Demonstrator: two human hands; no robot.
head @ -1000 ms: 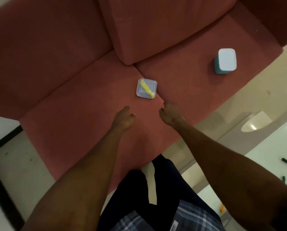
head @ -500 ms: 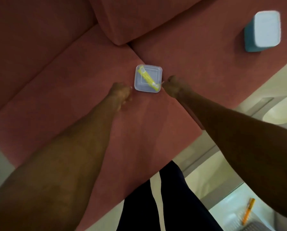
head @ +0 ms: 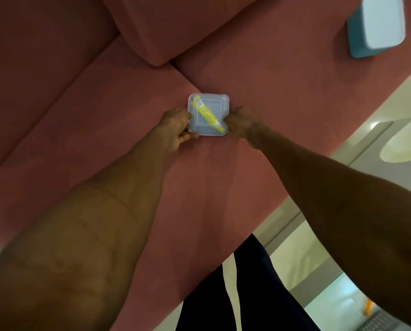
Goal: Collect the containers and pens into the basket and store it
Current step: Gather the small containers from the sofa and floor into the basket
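Observation:
A small square clear container (head: 217, 108) with a yellow pen (head: 205, 113) lying on its lid rests on the pink sofa seat, over the seam between two cushions. My left hand (head: 176, 130) grips its left edge, thumb on top and fingers beneath. My right hand (head: 241, 123) pinches its right edge. A second container, teal with a white lid (head: 376, 25), stands at the sofa's far right. An orange pen (head: 368, 306) shows at the bottom right, beside a grey mesh basket edge (head: 376, 322).
The pink sofa (head: 80, 139) fills most of the view, with a back cushion (head: 176, 25) behind the small container. A pale floor and a glass table with a light oval object (head: 402, 149) lie to the right. My dark trouser leg (head: 235, 295) is below.
Both hands reached forward from the sofa seat and closed on the two sides of the small clear container. The camera moved closer over the sofa.

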